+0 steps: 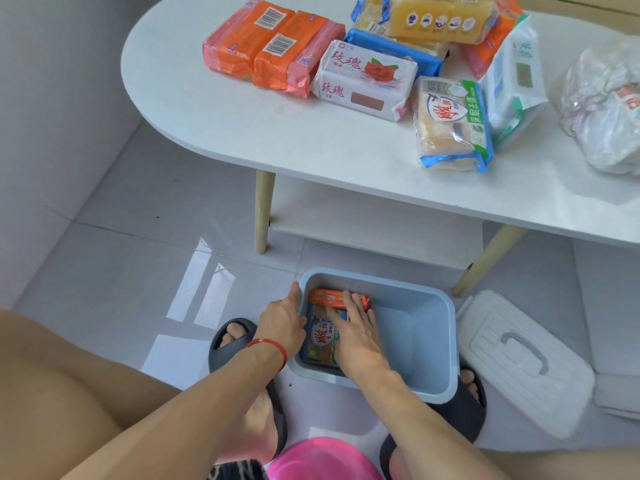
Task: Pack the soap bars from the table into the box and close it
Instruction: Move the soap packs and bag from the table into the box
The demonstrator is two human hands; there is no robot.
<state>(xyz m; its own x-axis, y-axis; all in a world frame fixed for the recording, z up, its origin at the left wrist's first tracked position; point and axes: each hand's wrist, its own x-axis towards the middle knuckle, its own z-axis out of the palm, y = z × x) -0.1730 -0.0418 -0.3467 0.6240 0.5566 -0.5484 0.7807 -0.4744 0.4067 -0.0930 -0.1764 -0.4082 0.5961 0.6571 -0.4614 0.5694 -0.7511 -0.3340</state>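
Note:
A light blue box (pixel 426 344) stands open on the floor between my feet. Inside, at its left end, lie an orange soap pack (pixel 329 297) and a yellow soap pack (pixel 320 337). My right hand (pixel 356 332) reaches into the box with straight fingers pressing on the orange pack. My left hand (pixel 284 323) rests on the box's left rim, fingers partly inside and hidden by the wall. On the white table (pixel 242 126) lie orange soap packs (pixel 266 46), a white rose soap pack (pixel 363 79), yellow packs (pixel 450 126) and others. The white lid (pixel 519 362) lies right of the box.
A crumpled plastic bag (pixel 606 105) sits at the table's right end. The table has a lower shelf (pixel 374 216) and wooden legs (pixel 263 209) just behind the box. A pink stool (pixel 322 459) is under me. A wall runs along the left.

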